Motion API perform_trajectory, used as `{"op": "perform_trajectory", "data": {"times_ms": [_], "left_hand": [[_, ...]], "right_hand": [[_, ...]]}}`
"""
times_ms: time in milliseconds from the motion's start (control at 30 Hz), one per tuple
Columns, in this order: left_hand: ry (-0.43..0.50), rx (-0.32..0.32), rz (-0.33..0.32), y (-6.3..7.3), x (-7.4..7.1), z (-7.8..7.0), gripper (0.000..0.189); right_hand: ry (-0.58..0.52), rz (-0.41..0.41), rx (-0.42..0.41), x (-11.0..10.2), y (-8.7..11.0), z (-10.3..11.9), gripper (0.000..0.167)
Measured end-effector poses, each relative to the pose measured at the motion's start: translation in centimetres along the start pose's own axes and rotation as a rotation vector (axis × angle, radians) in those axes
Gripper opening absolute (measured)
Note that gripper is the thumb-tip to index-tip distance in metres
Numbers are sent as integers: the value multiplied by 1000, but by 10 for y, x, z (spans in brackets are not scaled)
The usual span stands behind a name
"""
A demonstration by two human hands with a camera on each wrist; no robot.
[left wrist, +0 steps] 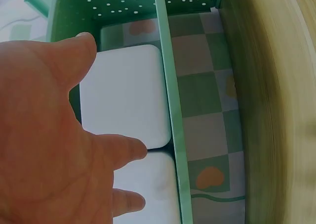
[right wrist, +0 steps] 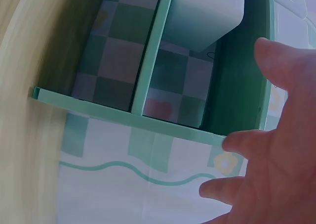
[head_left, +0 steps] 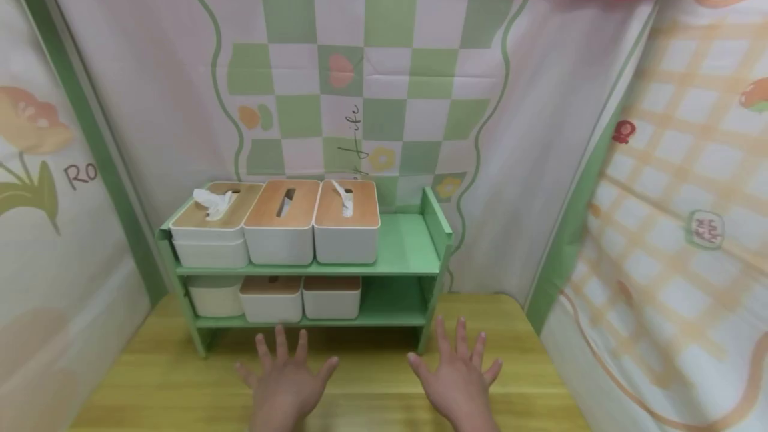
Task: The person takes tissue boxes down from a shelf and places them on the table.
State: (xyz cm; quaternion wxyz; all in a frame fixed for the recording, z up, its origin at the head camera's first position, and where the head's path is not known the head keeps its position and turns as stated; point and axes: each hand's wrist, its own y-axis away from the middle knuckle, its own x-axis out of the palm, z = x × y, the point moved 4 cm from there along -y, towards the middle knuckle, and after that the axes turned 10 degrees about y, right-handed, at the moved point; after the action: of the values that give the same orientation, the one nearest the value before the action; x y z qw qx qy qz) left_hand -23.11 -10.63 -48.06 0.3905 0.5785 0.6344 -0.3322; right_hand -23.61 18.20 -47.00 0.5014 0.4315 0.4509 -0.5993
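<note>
My left hand (head_left: 287, 382) is spread over the table in front of a green two-tier shelf (head_left: 312, 271), its fingers pointing at the shelf's lower left part. To the right, my right hand (head_left: 459, 379) is spread the same way, near the shelf's right leg. Neither hand holds anything. Three tissue boxes with wooden lids stand on the upper tier; the left one (head_left: 210, 249) and the right one (head_left: 346, 244) show white tissue, and the middle one (head_left: 279, 245) has a slot. The left wrist view shows a white box (left wrist: 123, 95) beyond my fingers.
On the lower tier sit a pale box (head_left: 216, 297) at the left and two wooden-lidded boxes, one in the middle (head_left: 271, 305) and one (head_left: 331, 302) to its right. The shelf stands on a yellow wooden table (head_left: 372, 379). Patterned curtains (head_left: 384, 105) hang behind and on both sides.
</note>
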Motion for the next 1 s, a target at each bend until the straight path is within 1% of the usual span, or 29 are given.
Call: {"op": "perform_trajectory", "data": {"times_ms": [100,233,367,433,500,533,600,633,733,800,833,867,933,1000], "left_hand": [[1,-5,-16,-4,1,2,108],[-7,3,-58,-9,1,6,106],[-14,9,-63,-13,-3,9,106],[5,11,-60,-14,-7,10,105],[42,26,-67,-14,-13,9,102],[63,45,-78,-14,-15,9,99],[121,107,-114,-13,-21,8,92],[168,154,-148,-12,-25,7,87],[346,321,-279,-12,-40,10,73],[462,420,-381,-12,-53,16,64],[513,465,-444,-12,-61,20,61],[547,509,-507,-12,-69,25,59],[586,596,-657,-13,-87,34,55],[569,679,-809,-14,-103,43,54]], "right_hand": [[-11,-19,-10,0,-3,-1,104],[-18,-29,-21,0,-6,-1,103],[-19,-22,-24,1,-10,-1,103],[-24,-33,-32,0,-13,-1,102],[-36,-65,-53,-2,-16,-1,100],[-57,-96,-70,-3,-17,-1,99],[-122,-176,-118,-6,-19,-2,97],[-168,-218,-146,-8,-21,-3,96],[-351,-320,-238,-16,-25,-6,95],[-467,-335,-282,-21,-31,-9,95],[-518,-340,-299,-23,-34,-11,95],[-560,-345,-319,-26,-38,-13,94],[-621,-359,-350,-31,-45,-15,93],[-673,-373,-394,-36,-53,-17,91]]}}
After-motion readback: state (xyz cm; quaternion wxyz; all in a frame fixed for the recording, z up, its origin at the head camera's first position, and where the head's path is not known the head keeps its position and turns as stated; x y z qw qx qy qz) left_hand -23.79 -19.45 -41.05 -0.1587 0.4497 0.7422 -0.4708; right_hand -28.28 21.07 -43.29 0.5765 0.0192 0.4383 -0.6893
